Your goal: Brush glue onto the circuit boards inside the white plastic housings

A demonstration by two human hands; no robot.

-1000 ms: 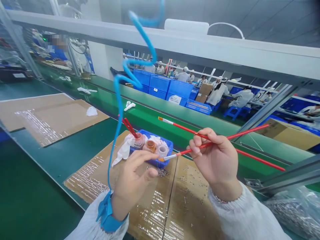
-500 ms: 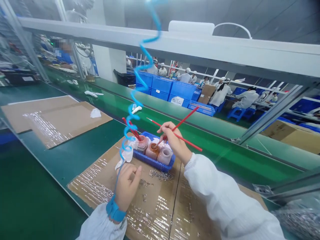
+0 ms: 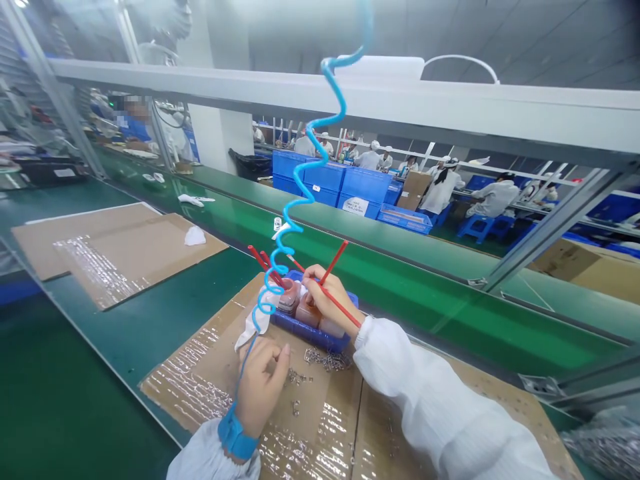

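Observation:
My right hand [image 3: 330,300] grips red-handled paintbrushes [image 3: 334,261] just above a blue plastic tray [image 3: 313,337], and their tips are hidden behind my fingers near the orange-tinted middle jar [image 3: 307,312]. A pinkish jar [image 3: 289,298] holds more red brushes [image 3: 263,261], and a pale jar [image 3: 331,327] sits partly behind my hand. On the cardboard sheet [image 3: 200,380], my left hand [image 3: 263,383] has curled fingers beside small metal parts [image 3: 325,360]. Anything between them is hidden. A blue coiled cord [image 3: 300,193] rises from my left wrist strap [image 3: 237,433].
A white tissue [image 3: 253,331] lies by the tray. Green conveyor belts [image 3: 400,287] run alongside, with another cardboard sheet [image 3: 120,250] to the left. Blue crates [image 3: 325,180] and seated co-workers [image 3: 493,198] are beyond an aluminium frame [image 3: 555,227]. A plastic bag [image 3: 605,447] lies at lower right.
My right hand has moved left and down from beside the tray to above the jars, carrying the brushes. My left hand has dropped lower on the cardboard, and the view has shifted.

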